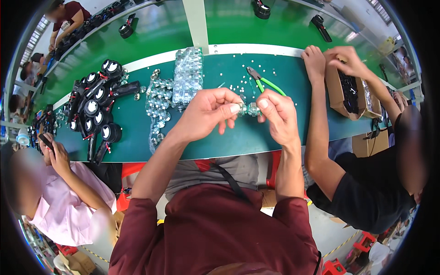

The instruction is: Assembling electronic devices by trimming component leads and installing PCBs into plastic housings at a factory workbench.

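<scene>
Over the green table, my left hand (208,113) pinches a small greenish part with metallic bits (242,108), perhaps a little circuit board. Between the thumb and fingers of my right hand (280,114) is a similar small part (253,109). The two parts meet or nearly meet; I cannot tell whether they are joined. Just beyond my right hand lie cutting pliers (263,80) with green handles, partly covered by its fingers. Tiny white pieces (238,86) are scattered around them. A clear-wrapped stack of similar parts (188,75) stands past my left hand, beside a looser wrapped batch (160,98).
Several black handheld devices with round heads (94,103) are heaped at the left. On the right, a co-worker's arms (316,91) reach over the table by a cardboard box (339,94) of black items. Another person (68,197) sits at the left. A white post (197,27) rises at the table's far edge.
</scene>
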`<state>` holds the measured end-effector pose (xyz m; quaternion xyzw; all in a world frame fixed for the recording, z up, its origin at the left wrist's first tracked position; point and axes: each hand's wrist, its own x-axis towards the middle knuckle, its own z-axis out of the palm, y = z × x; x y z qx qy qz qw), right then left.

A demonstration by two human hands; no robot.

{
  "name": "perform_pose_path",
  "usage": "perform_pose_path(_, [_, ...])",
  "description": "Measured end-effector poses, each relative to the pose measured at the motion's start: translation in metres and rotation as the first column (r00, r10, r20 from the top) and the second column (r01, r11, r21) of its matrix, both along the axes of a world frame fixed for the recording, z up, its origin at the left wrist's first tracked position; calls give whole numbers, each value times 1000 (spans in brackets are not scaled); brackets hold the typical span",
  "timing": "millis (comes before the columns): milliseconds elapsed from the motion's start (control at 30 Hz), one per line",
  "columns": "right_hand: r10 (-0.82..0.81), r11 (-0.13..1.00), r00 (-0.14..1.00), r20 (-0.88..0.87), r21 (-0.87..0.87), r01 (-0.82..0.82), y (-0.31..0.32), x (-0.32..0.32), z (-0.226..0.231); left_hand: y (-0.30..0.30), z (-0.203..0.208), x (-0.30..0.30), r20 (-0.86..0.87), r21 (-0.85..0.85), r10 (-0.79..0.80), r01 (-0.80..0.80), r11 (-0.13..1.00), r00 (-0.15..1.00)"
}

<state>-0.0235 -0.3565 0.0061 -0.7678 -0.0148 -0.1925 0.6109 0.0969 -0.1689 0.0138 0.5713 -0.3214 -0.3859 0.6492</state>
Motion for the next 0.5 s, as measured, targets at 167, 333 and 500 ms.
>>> perform_pose_path(167, [29,956,1000,-2,291,-28,6,1,-10,-1,-5,-2,-135,-36,-36,31,999,990])
perform_pose_path(333, [-140,990,990,-21,18,140,6,-1,-8,-3,0,-14,80,75,57,-63,995,995])
perform_pose_path(500, [-51,996,998,-47,74,54,19,-7,-6,-5,6,-12,76,90,-63,56,994,995])
